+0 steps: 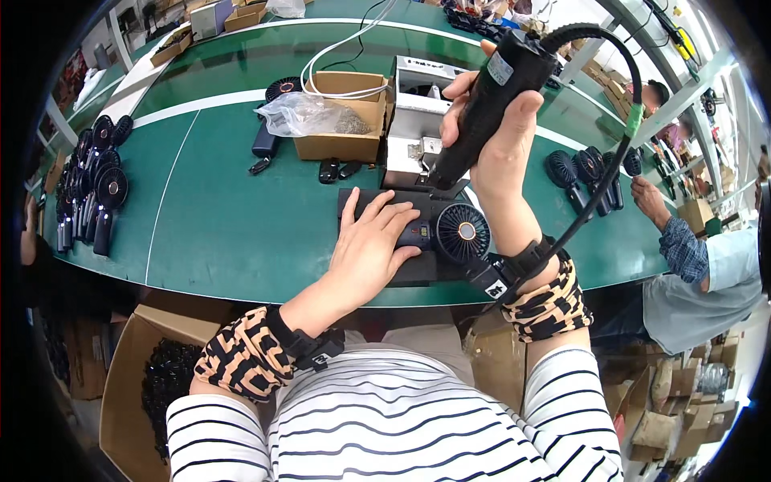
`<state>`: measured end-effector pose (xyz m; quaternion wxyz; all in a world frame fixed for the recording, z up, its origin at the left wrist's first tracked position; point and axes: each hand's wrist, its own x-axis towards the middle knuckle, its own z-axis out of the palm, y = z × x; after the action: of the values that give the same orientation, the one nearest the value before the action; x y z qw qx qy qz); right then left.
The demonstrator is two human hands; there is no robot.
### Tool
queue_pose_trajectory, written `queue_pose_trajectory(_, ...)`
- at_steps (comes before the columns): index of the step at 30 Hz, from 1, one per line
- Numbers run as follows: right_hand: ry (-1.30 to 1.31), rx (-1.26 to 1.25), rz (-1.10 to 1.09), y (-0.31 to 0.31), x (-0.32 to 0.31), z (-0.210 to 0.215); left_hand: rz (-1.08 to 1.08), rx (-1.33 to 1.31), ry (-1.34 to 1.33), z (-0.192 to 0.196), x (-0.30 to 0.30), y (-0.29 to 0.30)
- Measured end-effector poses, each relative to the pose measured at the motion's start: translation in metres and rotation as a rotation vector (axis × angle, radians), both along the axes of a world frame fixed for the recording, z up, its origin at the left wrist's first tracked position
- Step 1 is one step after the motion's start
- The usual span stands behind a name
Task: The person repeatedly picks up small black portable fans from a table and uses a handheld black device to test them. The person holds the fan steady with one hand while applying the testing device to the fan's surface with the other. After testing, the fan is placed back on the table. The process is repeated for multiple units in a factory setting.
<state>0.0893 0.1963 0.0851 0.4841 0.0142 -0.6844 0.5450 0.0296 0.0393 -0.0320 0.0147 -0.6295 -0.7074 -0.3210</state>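
Note:
My right hand [504,153] is wrapped round a black electric screwdriver [487,108], tilted with its tip down toward a metal block and its cable arching over to the right. Below it, a small black handheld fan [463,233] lies on its back or front, I cannot tell which, in a black holder [350,205]. Over the fan's handle rests my left hand [365,245], palm down with the fingers spread and the thumb near a small lit display. Part of the handle is hidden under that hand. The screwdriver's tip is apart from the fan.
Behind the holder stand a metal fixture [405,153] and a cardboard box [341,145] of small screws with a plastic bag [293,116]. Many finished-looking fans [100,177] stand left; several more [590,173] lie right, near a co-worker's hand [649,199]. An open carton [128,377] sits below left.

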Motion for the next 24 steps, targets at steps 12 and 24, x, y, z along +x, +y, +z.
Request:
queue_pose_trajectory(12, -0.045, -0.106, 0.039, -0.018, 0.025, -0.027, 0.001, 0.022, -0.018, -0.001, 0.001, -0.001)
queue_pose_trajectory(24, 0.006, -0.175, 0.233, -0.02, 0.037, -0.047, 0.004, 0.021, -0.027, -0.002, 0.001, -0.001)
